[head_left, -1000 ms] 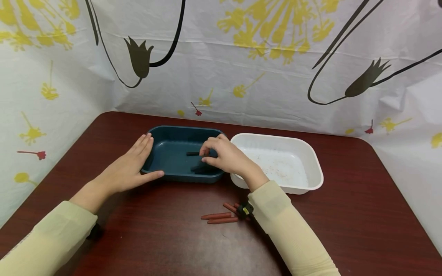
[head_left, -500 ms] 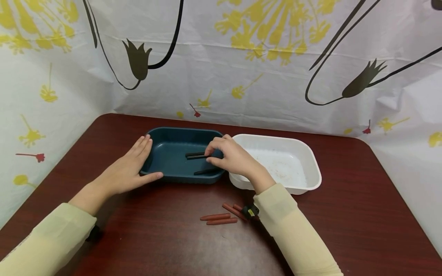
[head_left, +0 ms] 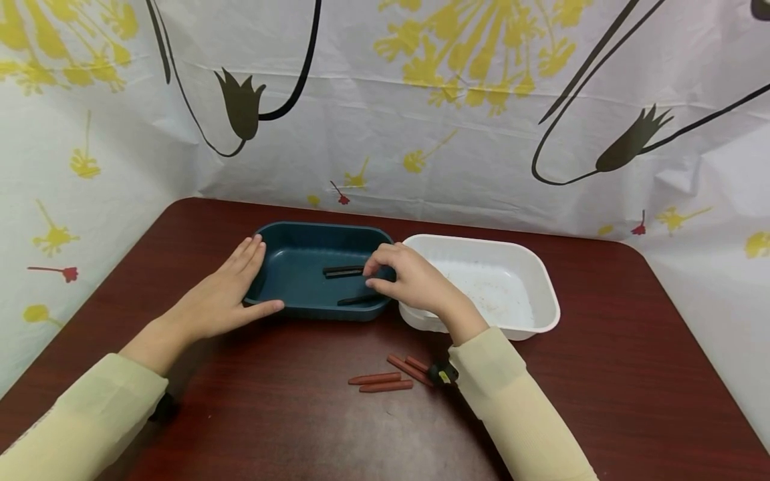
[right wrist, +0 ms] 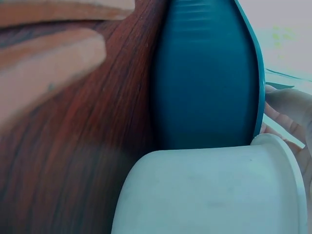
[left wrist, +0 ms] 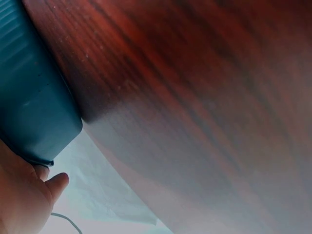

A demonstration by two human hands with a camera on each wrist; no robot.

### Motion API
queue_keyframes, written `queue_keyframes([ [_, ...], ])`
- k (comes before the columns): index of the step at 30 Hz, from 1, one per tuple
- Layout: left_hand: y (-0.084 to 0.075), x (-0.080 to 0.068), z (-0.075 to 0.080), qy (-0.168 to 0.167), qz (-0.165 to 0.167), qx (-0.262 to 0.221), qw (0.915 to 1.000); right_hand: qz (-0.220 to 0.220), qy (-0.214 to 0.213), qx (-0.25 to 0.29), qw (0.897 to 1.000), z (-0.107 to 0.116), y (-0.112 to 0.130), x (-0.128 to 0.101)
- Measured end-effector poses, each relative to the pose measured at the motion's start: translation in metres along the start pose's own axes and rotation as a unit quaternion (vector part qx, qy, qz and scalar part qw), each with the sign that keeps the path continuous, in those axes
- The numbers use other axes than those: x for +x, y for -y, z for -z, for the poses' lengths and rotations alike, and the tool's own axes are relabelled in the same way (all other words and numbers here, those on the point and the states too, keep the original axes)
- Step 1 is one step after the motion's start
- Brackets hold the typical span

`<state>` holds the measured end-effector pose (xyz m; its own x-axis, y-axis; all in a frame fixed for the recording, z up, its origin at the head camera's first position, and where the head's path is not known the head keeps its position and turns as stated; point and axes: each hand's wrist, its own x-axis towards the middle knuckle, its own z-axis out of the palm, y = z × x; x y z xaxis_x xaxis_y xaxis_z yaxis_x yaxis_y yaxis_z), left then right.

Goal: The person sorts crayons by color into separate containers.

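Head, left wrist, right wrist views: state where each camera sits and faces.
Head: on the head, looking forward and down at the blue tray, white tray and table; left hand, right hand and sleeves show.
Left wrist: on that wrist, looking at table and blue tray's outside; part of left hand shows.
Right wrist: on that wrist, looking at both trays' outsides and two reddish sticks; part of right hand shows.
Shared, head and right wrist: both trays.

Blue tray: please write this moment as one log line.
left hand: at left rim of blue tray; right hand: at tray's right end; black sticks: inside tray; red sticks: on table
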<state>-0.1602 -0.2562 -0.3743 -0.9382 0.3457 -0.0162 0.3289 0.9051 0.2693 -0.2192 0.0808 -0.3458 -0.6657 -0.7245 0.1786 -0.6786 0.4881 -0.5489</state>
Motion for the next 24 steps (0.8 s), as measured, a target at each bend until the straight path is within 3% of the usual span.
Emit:
queue_keyframes([
  [24,-0.002,0.0,0.0,0.0,0.001,0.0,1.0,-0.002,-0.024,-0.026,0.999,0.014,0.007,-0.032],
])
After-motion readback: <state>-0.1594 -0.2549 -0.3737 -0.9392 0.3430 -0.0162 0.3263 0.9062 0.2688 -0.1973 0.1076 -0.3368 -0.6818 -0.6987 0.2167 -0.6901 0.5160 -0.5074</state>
